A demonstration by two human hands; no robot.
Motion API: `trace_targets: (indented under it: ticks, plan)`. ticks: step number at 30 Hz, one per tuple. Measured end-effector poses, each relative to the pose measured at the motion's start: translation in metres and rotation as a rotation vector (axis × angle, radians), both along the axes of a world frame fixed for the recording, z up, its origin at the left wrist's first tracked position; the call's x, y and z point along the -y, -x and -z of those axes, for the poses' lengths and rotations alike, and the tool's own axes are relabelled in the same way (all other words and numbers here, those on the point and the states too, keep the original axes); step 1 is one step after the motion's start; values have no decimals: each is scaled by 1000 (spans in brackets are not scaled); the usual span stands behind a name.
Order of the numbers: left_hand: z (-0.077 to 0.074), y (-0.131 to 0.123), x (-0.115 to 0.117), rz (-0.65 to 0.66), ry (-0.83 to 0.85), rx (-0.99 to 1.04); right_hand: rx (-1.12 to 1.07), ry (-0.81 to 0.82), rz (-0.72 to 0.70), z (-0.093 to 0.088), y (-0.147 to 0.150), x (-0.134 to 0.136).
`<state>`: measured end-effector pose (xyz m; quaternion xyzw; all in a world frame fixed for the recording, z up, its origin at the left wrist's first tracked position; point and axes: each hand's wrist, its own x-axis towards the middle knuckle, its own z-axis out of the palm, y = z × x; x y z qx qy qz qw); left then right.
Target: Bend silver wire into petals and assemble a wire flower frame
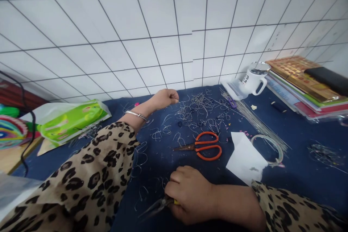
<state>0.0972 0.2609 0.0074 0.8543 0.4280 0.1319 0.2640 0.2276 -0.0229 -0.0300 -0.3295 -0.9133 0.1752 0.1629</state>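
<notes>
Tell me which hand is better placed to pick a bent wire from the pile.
Left. The left hand lies fisted at the edge of the wire pile, while the right hand is nearer the body, closed around pliers, so probably less free.

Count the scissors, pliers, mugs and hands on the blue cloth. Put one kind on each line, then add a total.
Scissors: 1
Pliers: 1
Mug: 1
Hands: 2 (left hand, right hand)
Total: 5
</notes>
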Motion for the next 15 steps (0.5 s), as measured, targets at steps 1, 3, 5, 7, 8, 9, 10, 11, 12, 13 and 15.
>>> trace_targets:
  ticks: [1,3,5,7,8,9,10,11,12,13,15]
  plan:
    - [0,0,0,2,-9,-12,1,1,2,0,0,0]
    - [-1,0,0,4,-26,-37,2,-1,7,0,0,0]
    - [-1,-2,0,11,-39,-66,6,-3,6,-1,0,0]
    - [0,-5,1,23,-52,-98,15,-8,2,-2,-1,0]
    - [1,-7,3,29,-62,-112,19,-11,-2,-2,-1,0]
    - [2,-11,5,36,-75,-123,22,-13,-5,-3,-1,0]
    - [3,-15,8,44,-91,-131,26,-15,-8,-3,-1,0]
    - [4,-21,11,55,-107,-138,30,-17,-8,-3,-1,0]
    - [6,-27,15,71,-121,-143,34,-16,-9,-3,-1,0]
    - [7,-33,20,91,-133,-150,39,-13,-9,-3,-1,1]
    - [11,-46,28,136,-148,-170,51,-7,-11,-2,0,1]
